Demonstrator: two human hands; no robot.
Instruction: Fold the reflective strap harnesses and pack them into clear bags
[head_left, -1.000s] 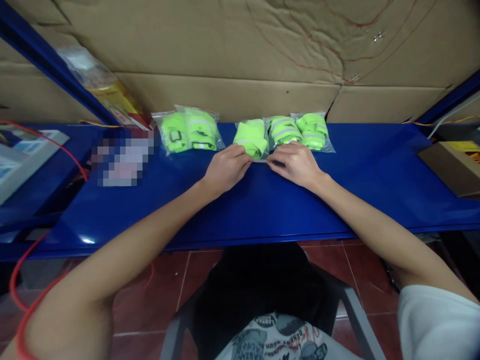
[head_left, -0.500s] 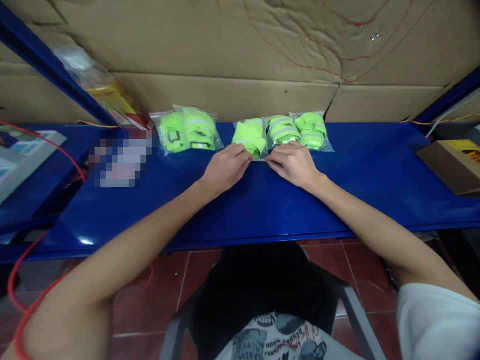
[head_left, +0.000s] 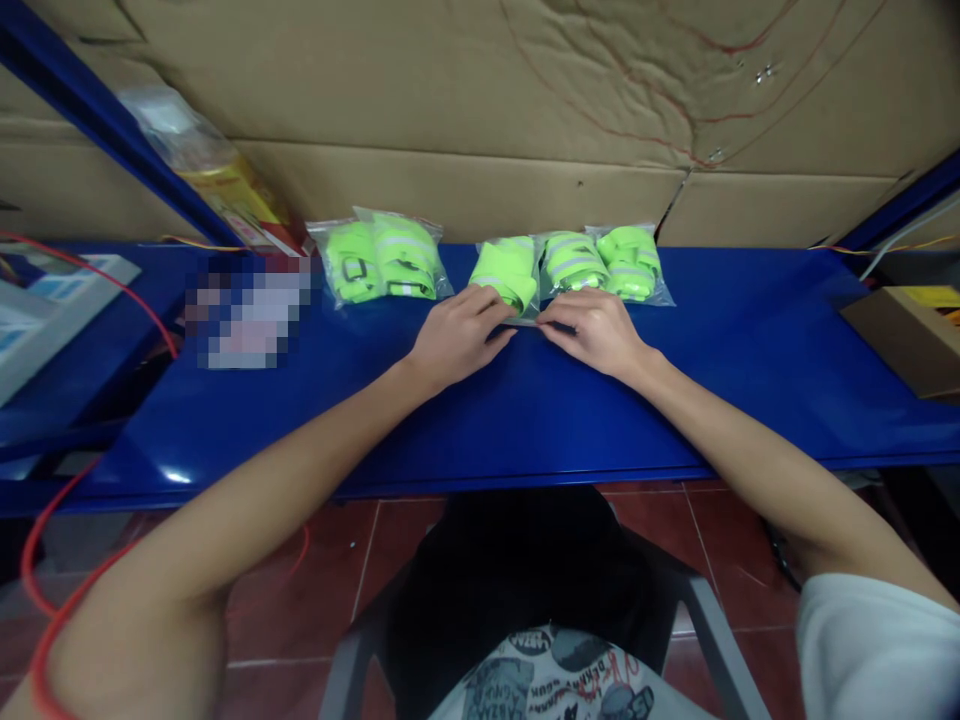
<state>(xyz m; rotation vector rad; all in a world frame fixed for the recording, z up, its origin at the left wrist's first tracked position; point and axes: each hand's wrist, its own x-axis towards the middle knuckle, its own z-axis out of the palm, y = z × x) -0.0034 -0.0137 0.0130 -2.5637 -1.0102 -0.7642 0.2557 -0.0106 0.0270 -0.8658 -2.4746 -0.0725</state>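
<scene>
In the head view, a clear plastic bag (head_left: 529,308) with a rolled neon-green reflective strap (head_left: 501,268) inside lies in the middle of the blue table. My left hand (head_left: 465,335) is at the left part of the bag's near edge, its thumb and fingers closed about that edge. At the right end of the same edge, my right hand (head_left: 596,328) pinches the plastic between thumb and fingertips. Part of the bag is hidden behind my fingers. Two more bagged green straps (head_left: 574,262) lie just beyond my right hand, and another pair (head_left: 405,258) lies to the left.
A cardboard wall (head_left: 450,190) rises behind the blue table (head_left: 480,430). At the left back leans a yellow and red package (head_left: 240,200). An open cardboard box (head_left: 900,335) stands at the right. Red tubing (head_left: 45,600) hangs at the left, near my arm.
My left hand has slid slightly right along the bag's edge, its thumb now showing lower. My right hand stays at its end. The whole view has shifted a little.
</scene>
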